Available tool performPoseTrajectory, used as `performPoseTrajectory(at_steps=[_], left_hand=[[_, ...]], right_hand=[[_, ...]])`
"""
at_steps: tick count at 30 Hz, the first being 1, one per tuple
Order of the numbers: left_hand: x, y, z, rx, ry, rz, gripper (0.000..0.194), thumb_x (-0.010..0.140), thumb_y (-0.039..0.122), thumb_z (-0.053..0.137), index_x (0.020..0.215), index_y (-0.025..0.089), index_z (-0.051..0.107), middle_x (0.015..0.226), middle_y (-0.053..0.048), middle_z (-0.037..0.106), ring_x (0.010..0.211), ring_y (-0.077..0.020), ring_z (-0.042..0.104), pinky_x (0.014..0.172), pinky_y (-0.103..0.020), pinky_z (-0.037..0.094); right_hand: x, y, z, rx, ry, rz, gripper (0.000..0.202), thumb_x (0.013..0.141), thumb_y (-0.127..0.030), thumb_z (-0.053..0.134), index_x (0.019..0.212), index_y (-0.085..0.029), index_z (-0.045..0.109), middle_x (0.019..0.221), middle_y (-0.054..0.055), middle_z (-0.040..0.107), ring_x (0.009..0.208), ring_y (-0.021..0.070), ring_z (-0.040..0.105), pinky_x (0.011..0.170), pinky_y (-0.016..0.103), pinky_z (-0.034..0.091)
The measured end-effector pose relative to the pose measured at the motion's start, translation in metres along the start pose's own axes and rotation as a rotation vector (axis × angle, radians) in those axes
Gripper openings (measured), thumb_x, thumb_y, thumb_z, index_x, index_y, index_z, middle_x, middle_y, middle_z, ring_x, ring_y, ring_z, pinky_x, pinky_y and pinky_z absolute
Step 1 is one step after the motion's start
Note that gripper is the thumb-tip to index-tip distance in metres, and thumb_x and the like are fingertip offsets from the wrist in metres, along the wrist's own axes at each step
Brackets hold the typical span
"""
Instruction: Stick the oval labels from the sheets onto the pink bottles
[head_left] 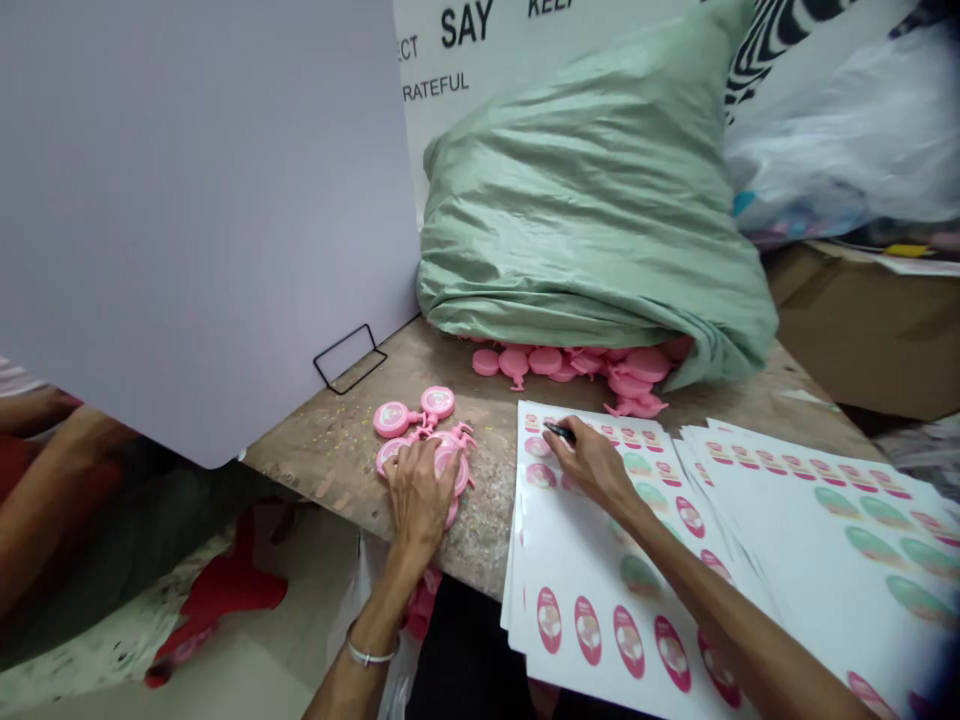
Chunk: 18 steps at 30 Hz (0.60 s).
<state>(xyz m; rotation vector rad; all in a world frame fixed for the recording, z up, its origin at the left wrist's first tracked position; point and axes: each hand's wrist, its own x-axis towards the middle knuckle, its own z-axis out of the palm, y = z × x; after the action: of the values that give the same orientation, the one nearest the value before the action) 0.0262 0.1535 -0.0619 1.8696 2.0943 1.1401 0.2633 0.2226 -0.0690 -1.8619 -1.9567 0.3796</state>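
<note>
My left hand is curled over a small cluster of pink round plastic pieces with short tails. Its fingers grip one pink piece that carries a round printed label. Two labelled pieces, one pink disc and another pink disc, lie just beyond the fingertips. My right hand is closed on a small black pen-like tool. The tool's tip is at the upper left of a white sticker sheet printed with pink and green oval labels. Which kind of tool it is cannot be made out.
More sticker sheets lie to the right. A green cloth sack stands at the back, with pink pieces spilling from under it. A large pale panel with a black wire stand borders the left. Another person's arm shows beyond it.
</note>
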Motion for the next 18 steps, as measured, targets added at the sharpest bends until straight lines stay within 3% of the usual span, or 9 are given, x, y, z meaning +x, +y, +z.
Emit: performPoseTrajectory(at_steps=[2, 5, 9, 12, 15, 18], left_hand=[[-0.005, 0.008, 0.007, 0.159, 0.117, 0.085, 0.038, 0.087, 0.034, 0.058, 0.117, 0.012, 0.061, 0.118, -0.019, 0.062, 0.111, -0.0359, 0.053, 0.101, -0.056, 0.031], [-0.028, 0.024, 0.014, 0.152, 0.242, 0.268, 0.033, 0.087, 0.022, 0.058, 0.118, 0.01, 0.058, 0.122, -0.021, 0.058, 0.113, -0.0332, 0.052, 0.097, -0.051, 0.04], [-0.065, 0.036, 0.024, -0.052, 0.086, 0.507, 0.02, 0.087, 0.009, 0.052, 0.106, 0.012, 0.059, 0.101, -0.016, 0.063, 0.093, -0.0244, 0.06, 0.078, -0.037, 0.052], [-0.076, 0.032, 0.032, -0.156, -0.045, 0.457, 0.016, 0.09, 0.008, 0.046, 0.093, 0.015, 0.06, 0.087, -0.011, 0.063, 0.082, -0.0203, 0.061, 0.071, -0.032, 0.053], [-0.074, 0.024, 0.034, -0.231, -0.054, 0.399, 0.02, 0.091, 0.009, 0.043, 0.088, 0.015, 0.061, 0.081, -0.009, 0.063, 0.079, -0.0189, 0.061, 0.071, -0.031, 0.053], [-0.07, 0.016, 0.021, -0.358, -0.019, 0.347, 0.018, 0.09, 0.01, 0.045, 0.088, 0.015, 0.063, 0.081, -0.008, 0.065, 0.079, -0.0168, 0.062, 0.072, -0.028, 0.052]], right_hand=[[0.034, -0.012, 0.002, -0.031, 0.029, 0.039, 0.029, 0.088, -0.043, 0.048, 0.099, -0.022, 0.064, 0.094, 0.008, 0.072, 0.088, 0.0253, 0.066, 0.069, 0.031, 0.042], [0.081, -0.03, 0.014, -0.074, 0.035, 0.119, 0.038, 0.086, -0.047, 0.049, 0.104, -0.019, 0.068, 0.101, 0.014, 0.072, 0.097, 0.0289, 0.065, 0.075, 0.033, 0.043], [0.114, -0.045, 0.031, -0.116, -0.006, 0.195, 0.04, 0.083, -0.044, 0.056, 0.099, -0.011, 0.072, 0.1, 0.02, 0.071, 0.099, 0.0288, 0.066, 0.076, 0.032, 0.045], [0.115, -0.045, 0.027, -0.141, -0.042, 0.221, 0.039, 0.083, -0.042, 0.055, 0.1, -0.012, 0.073, 0.099, 0.018, 0.072, 0.095, 0.0278, 0.067, 0.072, 0.03, 0.045], [0.1, -0.036, 0.011, -0.172, -0.079, 0.196, 0.04, 0.082, -0.048, 0.055, 0.103, -0.02, 0.073, 0.099, 0.013, 0.073, 0.093, 0.0281, 0.067, 0.067, 0.03, 0.043], [0.078, -0.019, -0.006, -0.224, -0.112, 0.144, 0.038, 0.079, -0.049, 0.059, 0.103, -0.023, 0.073, 0.101, 0.012, 0.072, 0.094, 0.0302, 0.065, 0.069, 0.032, 0.04]])
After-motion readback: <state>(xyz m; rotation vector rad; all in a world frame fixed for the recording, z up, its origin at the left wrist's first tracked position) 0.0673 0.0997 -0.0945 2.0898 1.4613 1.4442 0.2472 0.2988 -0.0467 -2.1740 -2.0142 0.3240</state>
